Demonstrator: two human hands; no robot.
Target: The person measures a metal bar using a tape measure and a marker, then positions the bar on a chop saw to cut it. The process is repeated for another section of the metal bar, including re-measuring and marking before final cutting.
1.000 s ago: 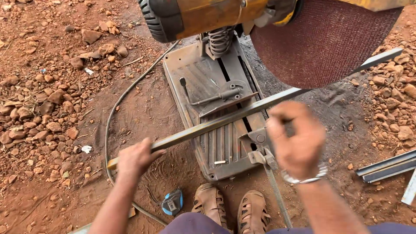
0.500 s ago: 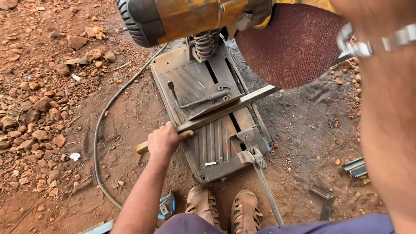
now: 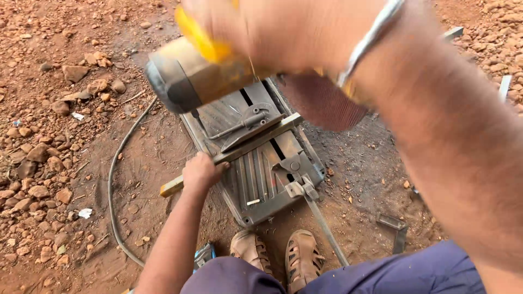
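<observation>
Raised since the earlier frame, the right hand (image 3: 272, 27) now grips the yellow handle of the chop saw (image 3: 190, 76) at upper centre, blurred. Left hand (image 3: 200, 171) presses closed on the long grey metal bar (image 3: 256, 142), which lies diagonally across the saw's grey steel base (image 3: 261, 179) at centre frame.

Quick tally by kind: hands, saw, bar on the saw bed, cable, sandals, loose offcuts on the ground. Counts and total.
Hands: 2, left hand on the bar, right hand at the saw's top
Chop saw: 1
Metal bar on the bed: 1
Cable: 1
Sandals: 2
Offcut: 1 clearly visible
Total: 8
</observation>
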